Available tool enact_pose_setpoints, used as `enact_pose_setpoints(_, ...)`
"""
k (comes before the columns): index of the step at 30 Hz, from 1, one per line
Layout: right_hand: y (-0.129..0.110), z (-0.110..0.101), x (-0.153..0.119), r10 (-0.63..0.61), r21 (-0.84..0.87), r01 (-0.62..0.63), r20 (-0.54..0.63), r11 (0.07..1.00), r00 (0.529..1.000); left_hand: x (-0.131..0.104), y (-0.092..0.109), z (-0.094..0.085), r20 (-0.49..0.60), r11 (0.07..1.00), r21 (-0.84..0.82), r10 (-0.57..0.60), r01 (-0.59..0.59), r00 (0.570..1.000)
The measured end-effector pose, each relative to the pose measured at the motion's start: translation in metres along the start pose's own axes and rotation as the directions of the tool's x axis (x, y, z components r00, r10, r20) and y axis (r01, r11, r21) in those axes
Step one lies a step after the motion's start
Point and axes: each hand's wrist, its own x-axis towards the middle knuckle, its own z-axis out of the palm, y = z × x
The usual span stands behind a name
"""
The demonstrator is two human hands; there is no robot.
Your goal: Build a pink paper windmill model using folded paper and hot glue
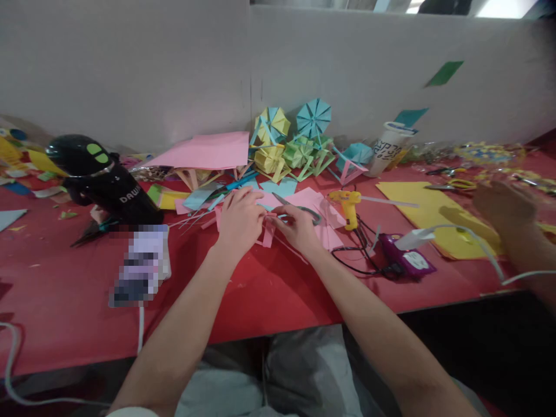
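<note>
Over the red table, my left hand [242,217] and my right hand [297,227] meet with their fingertips pinched on a small piece of folded pink paper [268,236]. Part of the paper is hidden under the left fingers. Just behind my right hand lie scissors [313,215] with dark handles, resting on pink paper sheets [329,229]. Blue and pink paper strips [216,202] lie close to the left of my left hand. A yellow hot glue gun [347,204] stands to the right of my right hand.
Folded-paper wheel shapes [313,119] stand against the grey partition [174,69]. At left are a black bottle [125,194] and a cabled phone [141,263]. At right are a purple power adapter [403,256], yellow paper [434,217], a white cup [386,150] and another person's hand [506,205].
</note>
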Motion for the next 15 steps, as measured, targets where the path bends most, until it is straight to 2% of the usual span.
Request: enact_pose_setpoints(15,0.006,0.0001,0.0057,-0.109,-0.094,0.107,-0.025,0.99,0.994,0.0001,0.0011,0.0007,-0.01,1.0,-0.026,0.011,-0.011,1.0)
